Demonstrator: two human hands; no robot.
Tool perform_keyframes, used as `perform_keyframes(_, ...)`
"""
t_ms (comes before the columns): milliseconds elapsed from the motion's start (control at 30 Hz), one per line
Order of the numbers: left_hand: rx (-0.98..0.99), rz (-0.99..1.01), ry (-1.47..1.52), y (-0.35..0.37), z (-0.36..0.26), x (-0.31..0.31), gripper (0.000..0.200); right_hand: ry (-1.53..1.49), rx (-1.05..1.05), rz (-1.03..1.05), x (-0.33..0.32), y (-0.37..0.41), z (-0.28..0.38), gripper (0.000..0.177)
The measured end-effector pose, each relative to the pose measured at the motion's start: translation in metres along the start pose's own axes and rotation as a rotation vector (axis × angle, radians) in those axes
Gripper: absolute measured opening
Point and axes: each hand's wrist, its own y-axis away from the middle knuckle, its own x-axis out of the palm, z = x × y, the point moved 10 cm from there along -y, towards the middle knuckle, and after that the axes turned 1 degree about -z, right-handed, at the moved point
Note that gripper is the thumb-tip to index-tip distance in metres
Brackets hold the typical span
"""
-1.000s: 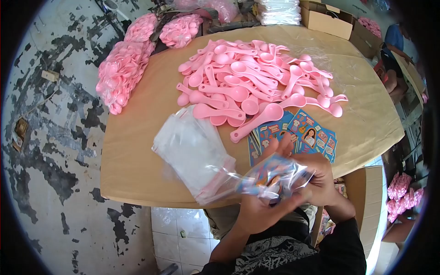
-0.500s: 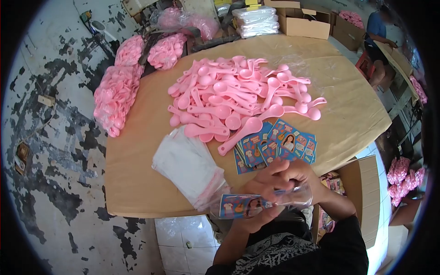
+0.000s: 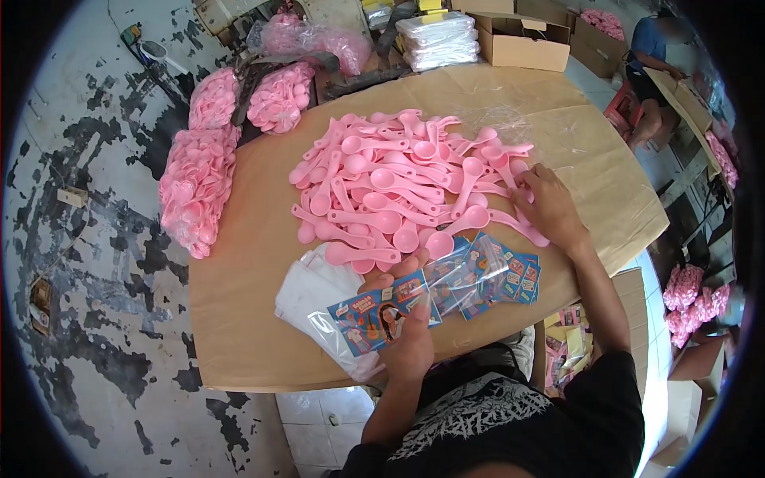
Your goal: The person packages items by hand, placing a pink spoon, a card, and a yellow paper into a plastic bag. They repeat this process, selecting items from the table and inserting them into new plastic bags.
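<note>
My left hand (image 3: 410, 338) grips a clear plastic bag with a blue printed card (image 3: 368, 323) inside, thumb on top; the bag's clear end lies over the loose blue cards (image 3: 522, 275). At the right edge of the pile of pink spoons (image 3: 390, 179), my right hand (image 3: 550, 203) has its bent fingers on a spoon. How firmly it holds that spoon is hard to tell. White-looking plastic bags (image 3: 303, 295) lie stacked left of my left hand, partly under the card.
Bagged pink spoons (image 3: 199, 187) lie along the table's left edge. Stacked clear packs (image 3: 438, 40) and a cardboard box (image 3: 526, 44) stand behind. An open box (image 3: 629, 303) of packets is by my right side. A person (image 3: 649, 64) sits at the far right.
My right hand has left the bag and moved up and right to the spoons. My left hand has shifted left and up with the bagged card, whose clear end now lies over the loose cards.
</note>
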Motion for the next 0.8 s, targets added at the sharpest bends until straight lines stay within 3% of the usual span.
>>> perform_keyframes(133,-0.033,-0.062,0.076,-0.004,0.005,-0.008,0.047,-0.227,0.010,-0.174,-0.028,0.011,-0.003,0.022)
perform_keyframes(233,-0.036,-0.121,0.151,-0.010,0.005,-0.015,0.047,-0.520,0.136,-0.092,-0.042,0.024,0.002,0.020)
perform_keyframes(400,-0.041,-0.115,0.173,-0.017,0.002,-0.017,0.046,-0.671,-0.174,0.026,-0.069,0.043,0.059,0.017)
perform_keyframes(567,-0.017,0.020,0.091,-0.018,0.004,0.001,0.045,-0.781,-0.295,0.212,-0.071,0.043,0.130,0.020)
perform_keyframes(667,-0.223,-0.138,0.367,-0.011,0.027,0.002,0.049,-0.769,-0.404,0.275,-0.069,0.044,0.164,0.023)
perform_keyframes(733,-0.367,-0.140,0.500,-0.002,0.042,0.012,0.054,-0.647,-0.419,0.293,-0.071,0.045,0.167,0.016)
perform_keyframes(800,-0.509,-0.127,0.625,0.009,0.054,0.020,0.072,-0.708,-0.468,-0.070,-0.121,0.038,0.150,0.010)
